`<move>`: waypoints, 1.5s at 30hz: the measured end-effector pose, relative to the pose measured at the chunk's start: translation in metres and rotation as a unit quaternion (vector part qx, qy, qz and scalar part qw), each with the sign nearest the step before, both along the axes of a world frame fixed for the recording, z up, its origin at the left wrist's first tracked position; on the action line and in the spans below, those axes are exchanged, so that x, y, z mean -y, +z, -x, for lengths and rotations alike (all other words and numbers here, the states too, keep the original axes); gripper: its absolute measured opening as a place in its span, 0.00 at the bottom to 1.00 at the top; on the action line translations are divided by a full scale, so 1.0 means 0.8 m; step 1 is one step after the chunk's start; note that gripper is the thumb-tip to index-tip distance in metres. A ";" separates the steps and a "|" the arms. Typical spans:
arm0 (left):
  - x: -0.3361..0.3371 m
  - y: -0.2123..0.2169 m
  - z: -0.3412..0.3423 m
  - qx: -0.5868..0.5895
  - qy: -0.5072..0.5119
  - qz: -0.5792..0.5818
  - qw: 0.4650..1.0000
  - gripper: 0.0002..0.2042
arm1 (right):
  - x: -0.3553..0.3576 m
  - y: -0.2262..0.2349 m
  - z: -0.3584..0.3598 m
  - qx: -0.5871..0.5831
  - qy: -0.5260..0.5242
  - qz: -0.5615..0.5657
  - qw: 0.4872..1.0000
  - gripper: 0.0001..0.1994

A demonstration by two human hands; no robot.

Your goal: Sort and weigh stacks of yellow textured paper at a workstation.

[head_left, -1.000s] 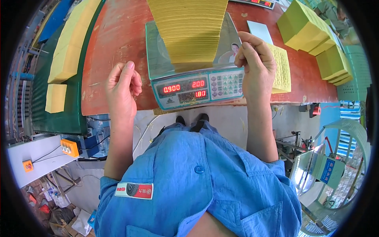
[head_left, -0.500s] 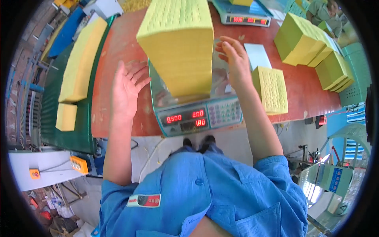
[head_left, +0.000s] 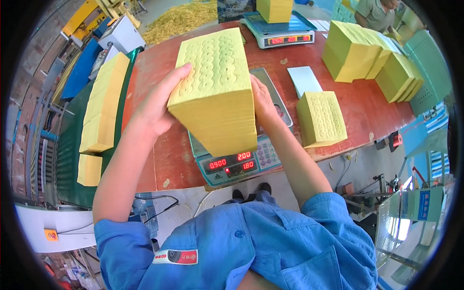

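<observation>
I have the tall yellow stack (head_left: 212, 104) pressed between two bare hands, over the near scale (head_left: 222, 179) at the near edge of the red table (head_left: 166, 166). My left hand (head_left: 159, 108) is spread around its left side, thumb laid on the top face and the other fingers partly hidden from me against the side. My right hand (head_left: 263, 104) lies along the right side, fingers nearly straight and close together, pointing to the far end; I can't make out its thumb. The stack leans toward me and covers part of the scale's lit panel, and I cannot tell whether its base touches the pan. To the right I see a short yellow block (head_left: 321, 121), with a pale card (head_left: 304, 81) just beyond it. Farther right stands a group of yellow stacks (head_left: 345, 53). At the far side a second scale (head_left: 285, 39) carries another yellow stack (head_left: 275, 10). On the left, a yellow row (head_left: 104, 106) lies on a green surface (head_left: 67, 145).
</observation>
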State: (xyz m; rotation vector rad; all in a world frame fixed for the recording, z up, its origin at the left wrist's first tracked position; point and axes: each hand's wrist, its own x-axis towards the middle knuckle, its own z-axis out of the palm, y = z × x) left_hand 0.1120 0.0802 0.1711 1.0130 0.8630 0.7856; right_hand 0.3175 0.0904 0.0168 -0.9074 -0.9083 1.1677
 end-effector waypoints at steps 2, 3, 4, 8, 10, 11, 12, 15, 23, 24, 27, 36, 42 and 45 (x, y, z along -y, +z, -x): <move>0.018 0.004 0.006 0.003 -0.012 0.008 1.000 0.28 | 0.016 -0.006 -0.002 0.010 -0.001 0.014 1.000 0.21; 0.022 0.004 0.006 0.005 -0.018 0.015 1.000 0.28 | 0.024 -0.008 -0.005 0.013 -0.011 0.016 1.000 0.21; 0.023 0.005 0.011 0.010 -0.032 0.014 0.999 0.28 | 0.033 -0.008 -0.003 0.060 -0.051 -0.021 0.997 0.22; 0.008 0.005 0.019 0.009 -0.069 -0.002 0.998 0.28 | 0.112 -0.006 -0.011 0.238 -0.184 -0.024 0.953 0.18; -0.007 0.000 0.020 -0.037 -0.068 0.026 0.997 0.27 | 0.155 -0.043 -0.014 0.206 -0.190 -0.014 0.960 0.14; -0.010 -0.002 0.017 -0.043 -0.069 0.023 0.996 0.27 | 0.177 -0.056 -0.012 0.177 -0.169 0.044 0.969 0.13; -0.008 -0.001 0.019 -0.053 -0.069 0.018 0.996 0.26 | 0.190 -0.076 -0.002 0.121 -0.189 0.075 0.972 0.12; -0.024 -0.016 0.042 -0.049 -0.106 0.010 0.993 0.26 | 0.207 -0.064 0.023 -0.006 -0.045 0.197 0.979 0.16; 0.002 -0.020 0.032 -0.021 -0.119 0.008 0.993 0.26 | 0.202 -0.060 0.023 -0.268 0.048 0.143 0.952 0.22; 0.009 -0.018 0.024 -0.023 -0.091 0.013 0.995 0.26 | 0.210 -0.054 0.015 -0.258 0.042 0.149 0.954 0.23; 0.023 -0.004 0.001 0.028 -0.121 -0.052 0.991 0.25 | 0.237 -0.009 -0.028 -0.226 0.035 0.081 0.970 0.25; 0.072 0.038 -0.290 0.016 -0.149 -0.187 0.971 0.21 | 0.265 0.042 -0.312 -0.133 -0.180 -0.008 0.975 0.21; 0.079 -0.081 -0.537 0.069 -0.188 0.028 0.979 0.24 | 0.263 -0.052 -0.541 -0.121 -0.208 0.122 0.963 0.21; 0.068 -0.122 -0.640 0.054 -0.188 0.076 0.978 0.25 | 0.254 -0.100 -0.648 -0.062 -0.216 0.161 0.961 0.24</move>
